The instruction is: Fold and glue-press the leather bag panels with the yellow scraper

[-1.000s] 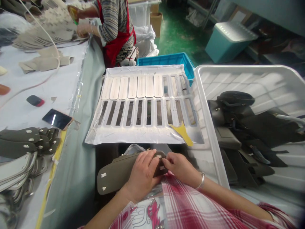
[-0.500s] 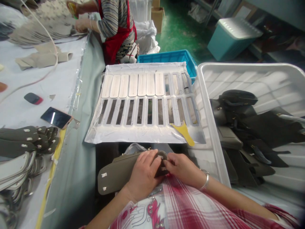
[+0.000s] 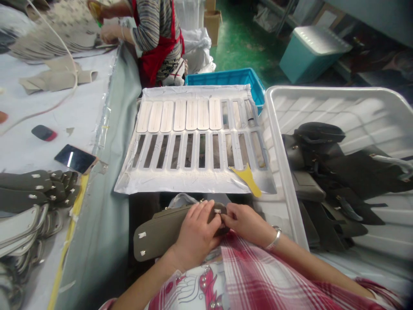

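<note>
An olive-grey bag (image 3: 161, 232) lies across my lap, its long rounded base turned up. White tabs show near both ends of that base. My left hand (image 3: 199, 228) is closed over the bag toward its right end, fingers pressed on the panel. At the right tip my right hand (image 3: 244, 223) pinches the rim, its fingers curled in; the exact spot between finger and thumb is hidden. Beyond the hands is a white-covered rack (image 3: 180, 181) with slots. Pale oblong pieces (image 3: 167, 116) fill part of its back row, and a yellow forked tool (image 3: 249, 178) rests on its front edge.
A large white bin (image 3: 290, 189) with olive-grey bags (image 3: 319, 185) stands at my right. On the left table (image 3: 29, 110) are a phone (image 3: 75, 158) and stacked grey panels (image 3: 26, 187). A blue crate (image 3: 226, 77) and a co-worker in a red apron (image 3: 158, 60) are farther back.
The bag and both hands stay nearly in place, with the right fingers shifting slightly at the bag's tip. The co-worker's upper hand has moved a little to the left.
</note>
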`<control>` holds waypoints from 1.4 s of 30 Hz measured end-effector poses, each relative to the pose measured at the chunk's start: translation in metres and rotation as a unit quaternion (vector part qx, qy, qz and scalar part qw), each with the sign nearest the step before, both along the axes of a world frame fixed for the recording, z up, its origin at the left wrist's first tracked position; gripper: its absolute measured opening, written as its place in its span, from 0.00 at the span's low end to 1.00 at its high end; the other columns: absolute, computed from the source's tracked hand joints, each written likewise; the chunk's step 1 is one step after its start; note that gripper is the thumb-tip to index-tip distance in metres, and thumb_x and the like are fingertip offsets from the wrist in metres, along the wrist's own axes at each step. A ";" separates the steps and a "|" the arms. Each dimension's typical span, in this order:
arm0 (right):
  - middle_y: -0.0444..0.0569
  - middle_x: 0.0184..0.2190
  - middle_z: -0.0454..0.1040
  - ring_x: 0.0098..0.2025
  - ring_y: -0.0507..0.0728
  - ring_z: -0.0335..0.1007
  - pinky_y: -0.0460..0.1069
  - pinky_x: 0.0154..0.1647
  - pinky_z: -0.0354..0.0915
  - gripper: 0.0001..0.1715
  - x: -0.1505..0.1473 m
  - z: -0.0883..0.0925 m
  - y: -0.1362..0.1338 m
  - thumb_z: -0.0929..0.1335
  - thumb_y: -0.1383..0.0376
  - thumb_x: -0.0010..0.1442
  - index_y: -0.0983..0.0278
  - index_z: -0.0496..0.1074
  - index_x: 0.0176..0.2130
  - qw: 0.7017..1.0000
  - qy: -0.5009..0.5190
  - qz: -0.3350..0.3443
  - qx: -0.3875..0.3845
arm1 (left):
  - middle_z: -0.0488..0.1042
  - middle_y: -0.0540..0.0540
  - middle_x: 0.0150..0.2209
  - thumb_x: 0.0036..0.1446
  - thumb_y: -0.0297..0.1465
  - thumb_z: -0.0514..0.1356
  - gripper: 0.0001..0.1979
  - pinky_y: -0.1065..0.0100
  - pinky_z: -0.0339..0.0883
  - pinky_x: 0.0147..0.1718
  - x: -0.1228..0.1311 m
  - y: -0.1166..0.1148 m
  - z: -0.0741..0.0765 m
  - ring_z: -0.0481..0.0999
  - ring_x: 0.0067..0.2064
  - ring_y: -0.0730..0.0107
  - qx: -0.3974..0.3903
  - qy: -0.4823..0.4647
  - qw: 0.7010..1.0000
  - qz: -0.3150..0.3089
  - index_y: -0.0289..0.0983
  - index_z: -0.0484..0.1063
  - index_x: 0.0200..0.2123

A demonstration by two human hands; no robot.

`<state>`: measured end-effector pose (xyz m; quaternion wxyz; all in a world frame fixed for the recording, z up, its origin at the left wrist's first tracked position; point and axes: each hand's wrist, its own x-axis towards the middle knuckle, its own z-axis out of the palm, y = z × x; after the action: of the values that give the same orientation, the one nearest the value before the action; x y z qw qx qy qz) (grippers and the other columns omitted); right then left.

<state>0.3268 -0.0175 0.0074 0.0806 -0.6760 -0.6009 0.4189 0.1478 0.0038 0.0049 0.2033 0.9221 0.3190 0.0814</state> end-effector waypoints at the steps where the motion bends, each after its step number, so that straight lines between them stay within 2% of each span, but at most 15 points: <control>1: 0.39 0.15 0.59 0.19 0.48 0.51 0.45 0.20 0.45 0.18 0.001 -0.002 -0.001 0.64 0.59 0.55 0.63 0.53 0.20 1.000 -0.009 -0.006 0.006 | 0.61 0.35 0.58 0.49 0.38 0.63 0.22 0.47 0.53 0.57 -0.001 0.000 0.003 0.60 0.58 0.50 -0.004 0.005 1.000 -0.003 0.38 0.68 0.47; 3: 0.38 0.15 0.57 0.19 0.48 0.51 0.45 0.19 0.47 0.19 0.005 -0.007 -0.004 0.65 0.56 0.53 0.62 0.53 0.22 0.999 -0.034 -0.018 0.022 | 0.58 0.36 0.60 0.48 0.40 0.64 0.26 0.45 0.48 0.58 -0.012 -0.001 0.010 0.58 0.60 0.50 -0.009 -0.001 1.000 -0.009 0.39 0.65 0.51; 5: 0.39 0.18 0.61 0.20 0.50 0.55 0.46 0.20 0.52 0.19 0.008 -0.010 -0.006 0.67 0.52 0.52 0.61 0.56 0.26 0.997 -0.054 -0.019 0.051 | 0.58 0.37 0.60 0.49 0.42 0.62 0.29 0.45 0.47 0.58 -0.036 -0.004 0.018 0.57 0.60 0.51 0.004 -0.038 0.999 0.032 0.39 0.62 0.53; 7: 0.45 0.26 0.68 0.27 0.54 0.65 0.48 0.27 0.62 0.20 0.007 -0.011 -0.005 0.66 0.50 0.53 0.62 0.61 0.35 0.991 -0.064 -0.009 0.118 | 0.65 0.38 0.53 0.53 0.40 0.59 0.23 0.50 0.55 0.55 -0.072 -0.009 0.024 0.64 0.55 0.56 0.042 -0.089 0.978 0.181 0.37 0.64 0.50; 9: 0.55 0.40 0.70 0.41 0.61 0.68 0.54 0.41 0.65 0.27 -0.004 -0.008 -0.001 0.66 0.50 0.54 0.64 0.61 0.46 0.973 -0.072 0.028 0.219 | 0.71 0.42 0.40 0.56 0.38 0.57 0.14 0.59 0.64 0.46 -0.113 -0.017 0.026 0.71 0.43 0.63 0.056 -0.117 0.917 0.378 0.36 0.67 0.42; 10: 0.58 0.46 0.68 0.48 0.63 0.66 0.56 0.47 0.63 0.31 -0.013 -0.005 0.002 0.65 0.50 0.55 0.65 0.59 0.51 0.960 -0.071 0.065 0.264 | 0.71 0.46 0.34 0.57 0.38 0.56 0.11 0.64 0.66 0.40 -0.131 -0.021 0.025 0.71 0.37 0.66 0.030 -0.117 0.883 0.454 0.36 0.67 0.38; 12: 0.59 0.53 0.64 0.55 0.64 0.60 0.59 0.54 0.59 0.36 -0.041 0.004 0.007 0.65 0.50 0.56 0.65 0.55 0.57 0.934 -0.053 0.164 0.312 | 0.68 0.51 0.25 0.56 0.41 0.56 0.13 0.69 0.64 0.30 -0.160 -0.027 0.019 0.69 0.28 0.71 -0.075 -0.108 0.841 0.524 0.37 0.67 0.31; 14: 0.59 0.55 0.62 0.56 0.64 0.58 0.59 0.56 0.58 0.39 -0.076 0.011 0.014 0.66 0.51 0.55 0.65 0.54 0.59 0.913 -0.028 0.260 0.314 | 0.65 0.54 0.21 0.54 0.44 0.56 0.16 0.71 0.60 0.26 -0.176 -0.030 0.012 0.66 0.24 0.73 -0.167 -0.111 0.823 0.532 0.37 0.66 0.27; 16: 0.59 0.57 0.61 0.57 0.65 0.57 0.60 0.56 0.57 0.42 -0.110 0.013 0.022 0.68 0.50 0.53 0.67 0.55 0.59 0.895 -0.016 0.320 0.311 | 0.63 0.54 0.20 0.53 0.45 0.57 0.17 0.73 0.57 0.24 -0.180 -0.030 0.006 0.64 0.23 0.74 -0.207 -0.134 0.813 0.527 0.36 0.64 0.24; 19: 0.61 0.56 0.62 0.56 0.66 0.58 0.61 0.56 0.56 0.45 -0.148 0.008 0.031 0.69 0.49 0.50 0.70 0.58 0.58 0.875 -0.017 0.367 0.315 | 0.63 0.55 0.20 0.51 0.44 0.59 0.18 0.73 0.56 0.23 -0.181 -0.030 0.003 0.63 0.23 0.75 -0.249 -0.173 0.799 0.519 0.36 0.64 0.23; 21: 0.62 0.55 0.63 0.56 0.67 0.58 0.61 0.56 0.56 0.45 -0.160 0.003 0.034 0.69 0.48 0.49 0.72 0.59 0.57 0.869 -0.026 0.380 0.314 | 0.64 0.55 0.20 0.50 0.44 0.59 0.17 0.74 0.56 0.23 -0.182 -0.030 0.004 0.63 0.23 0.75 -0.280 -0.187 0.792 0.510 0.36 0.64 0.23; 24: 0.61 0.56 0.63 0.56 0.66 0.57 0.61 0.56 0.56 0.43 -0.166 -0.002 0.035 0.69 0.50 0.51 0.72 0.59 0.58 0.869 -0.044 0.381 0.311 | 0.64 0.54 0.19 0.50 0.44 0.59 0.17 0.73 0.55 0.23 -0.186 -0.030 0.006 0.62 0.23 0.76 -0.303 -0.185 0.791 0.499 0.36 0.63 0.21; 31: 0.58 0.57 0.62 0.57 0.64 0.57 0.60 0.55 0.57 0.41 -0.165 -0.005 0.034 0.67 0.51 0.52 0.68 0.57 0.58 0.872 -0.052 0.381 0.302 | 0.64 0.55 0.19 0.50 0.41 0.60 0.16 0.73 0.53 0.22 -0.195 -0.022 0.006 0.62 0.23 0.76 -0.286 -0.134 0.823 0.472 0.36 0.64 0.20; 37: 0.58 0.57 0.61 0.56 0.64 0.57 0.60 0.55 0.57 0.43 -0.165 -0.007 0.034 0.68 0.49 0.51 0.67 0.57 0.59 0.875 -0.047 0.388 0.286 | 0.63 0.55 0.18 0.48 0.41 0.60 0.17 0.73 0.53 0.22 -0.201 -0.020 0.003 0.61 0.22 0.77 -0.329 -0.161 0.816 0.448 0.35 0.63 0.19; 42: 0.58 0.57 0.61 0.56 0.65 0.57 0.60 0.55 0.57 0.43 -0.166 -0.008 0.034 0.68 0.49 0.51 0.68 0.57 0.59 0.873 -0.052 0.394 0.283 | 0.63 0.55 0.18 0.48 0.41 0.60 0.17 0.73 0.52 0.22 -0.199 -0.022 0.002 0.60 0.22 0.77 -0.325 -0.174 0.810 0.456 0.35 0.63 0.19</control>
<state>0.1609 0.0165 -0.0001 0.0648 -0.3521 -0.9137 0.1922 -0.0517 -0.0185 0.0066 0.4829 0.5216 0.6696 0.2155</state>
